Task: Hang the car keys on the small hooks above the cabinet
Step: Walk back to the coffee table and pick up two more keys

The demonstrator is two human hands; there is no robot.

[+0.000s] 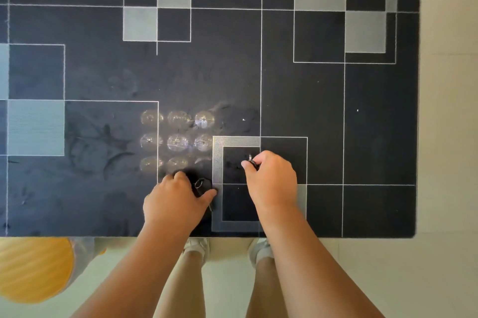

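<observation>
Surface: a dark table with a pattern of pale lines and grey squares, seen from straight above; both hands worked close to its near edge, about midway along it.
Left hand: the left hand was curled down on the table, fingers bent, thumb stretched right against a dark key with a metal ring — it looked to be closing on it, though whether the key was off the surface could not be told.
Right hand: the right hand was closed in a pinch, thumb and forefinger around a second key, of which only a dark edge and a small metal tip showed past the fingertips.
Keys counted: two — one at each hand, just inward of the near edge.
Hooks: none in view, nor the cabinet; they must lie outside this downward look.
Other marks: nine faint round, glassy shapes in three rows of three sat on the table just beyond the left hand; what they were could not be told.
Progress: early, by my judgement. The keys were only being gathered; nothing was hung.
Left to do: lift both keys, carry them to the hooks, and slip each ring over one.
</observation>
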